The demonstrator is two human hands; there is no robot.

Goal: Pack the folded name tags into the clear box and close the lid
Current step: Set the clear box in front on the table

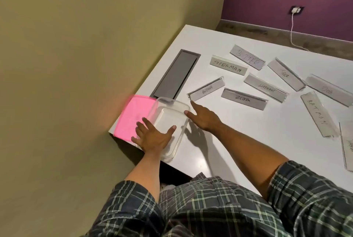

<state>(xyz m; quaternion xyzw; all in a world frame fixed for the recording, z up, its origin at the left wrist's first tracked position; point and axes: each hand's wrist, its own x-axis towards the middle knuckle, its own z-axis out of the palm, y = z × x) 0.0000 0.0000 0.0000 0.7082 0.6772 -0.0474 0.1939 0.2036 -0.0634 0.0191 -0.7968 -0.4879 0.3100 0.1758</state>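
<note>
The clear box (168,114) stands open and empty at the table's near left corner. Its pink lid (133,114) lies flat beside it on the left. My left hand (152,135) rests spread on the box's near left rim, thumb inside the box. My right hand (202,115) hovers just right of the box with fingers apart, the index finger stretched toward the ALPHA tag (207,89). Several folded name tags lie scattered on the white table (238,133): SUPERMAN (228,65), ZEBRA (243,98), ELEPHANT (265,87), TIGER (285,74), BATMAN (318,114), DOG (328,89).
A grey recessed cable hatch (174,74) sits in the table behind the box. An olive wall runs close along the table's left edge. One more tag (347,145) lies at the right edge of view. A charger cable (292,32) hangs from a wall socket.
</note>
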